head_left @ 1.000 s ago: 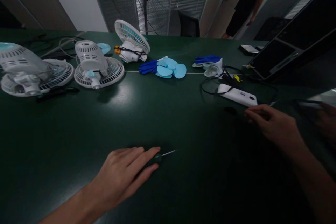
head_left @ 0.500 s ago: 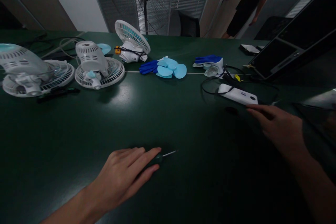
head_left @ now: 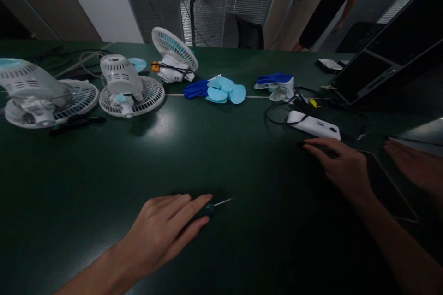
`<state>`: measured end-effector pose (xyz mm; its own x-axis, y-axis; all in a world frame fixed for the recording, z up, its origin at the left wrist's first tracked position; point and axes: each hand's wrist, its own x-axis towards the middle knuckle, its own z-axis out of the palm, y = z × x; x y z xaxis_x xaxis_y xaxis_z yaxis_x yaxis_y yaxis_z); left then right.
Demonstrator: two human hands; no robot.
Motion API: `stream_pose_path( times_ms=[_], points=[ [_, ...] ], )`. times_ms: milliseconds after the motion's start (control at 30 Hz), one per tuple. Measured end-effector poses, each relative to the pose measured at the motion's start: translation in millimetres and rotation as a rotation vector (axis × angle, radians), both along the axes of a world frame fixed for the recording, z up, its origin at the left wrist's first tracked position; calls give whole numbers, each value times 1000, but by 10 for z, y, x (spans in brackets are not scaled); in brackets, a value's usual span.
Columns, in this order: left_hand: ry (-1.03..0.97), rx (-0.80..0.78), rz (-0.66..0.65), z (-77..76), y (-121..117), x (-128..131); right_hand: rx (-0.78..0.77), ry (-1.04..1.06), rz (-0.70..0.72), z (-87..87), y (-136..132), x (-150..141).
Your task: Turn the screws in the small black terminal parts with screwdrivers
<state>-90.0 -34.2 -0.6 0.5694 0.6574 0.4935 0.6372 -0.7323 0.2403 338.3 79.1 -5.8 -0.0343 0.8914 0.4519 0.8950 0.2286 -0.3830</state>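
Observation:
My left hand (head_left: 169, 223) is wrapped round the dark green handle of a screwdriver (head_left: 221, 202), whose thin metal shaft points right over the green table. The hand rests low in the middle of the view. My right hand (head_left: 341, 161) is on the right, its thumb and forefinger pinched at a small dark object (head_left: 301, 144) lying on the table top. The fingertips partly cover that object, and its kind cannot be made out. Just behind the fingers lies a white power bank-like block (head_left: 314, 125) with a black cable across it.
White fans (head_left: 121, 83) stand and lie at the left and back. Light blue fan blades (head_left: 226, 90) rest on blue gloves (head_left: 195, 88); another glove pair (head_left: 277, 84) lies farther right. A black cabinet (head_left: 377, 64) stands at right, near a blurred second hand, possibly a reflection (head_left: 415, 161).
My right hand has moved left from beside the white block to the small dark object, and its fingertips have closed there. My left hand and the screwdriver have stayed in place.

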Motion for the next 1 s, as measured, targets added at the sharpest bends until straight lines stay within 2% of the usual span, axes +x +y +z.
stream_pose_path(
  times_ms=[200, 367, 500, 767, 1000],
  points=[
    [3, 4, 10, -6, -9, -10, 44, 30, -36, -47, 26, 35],
    [18, 15, 12, -12, -18, -14, -64, 33, -90, -71, 50, 67],
    [19, 3, 8, -7, -14, -5, -81, 42, -102, -89, 64, 90],
    [10, 3, -3, -36, -8, -7, -4, 74, -165, -150, 89, 66],
    [11, 2, -1, -5, -7, 2, -18, 96, -223, -152, 80, 52]
  ],
)
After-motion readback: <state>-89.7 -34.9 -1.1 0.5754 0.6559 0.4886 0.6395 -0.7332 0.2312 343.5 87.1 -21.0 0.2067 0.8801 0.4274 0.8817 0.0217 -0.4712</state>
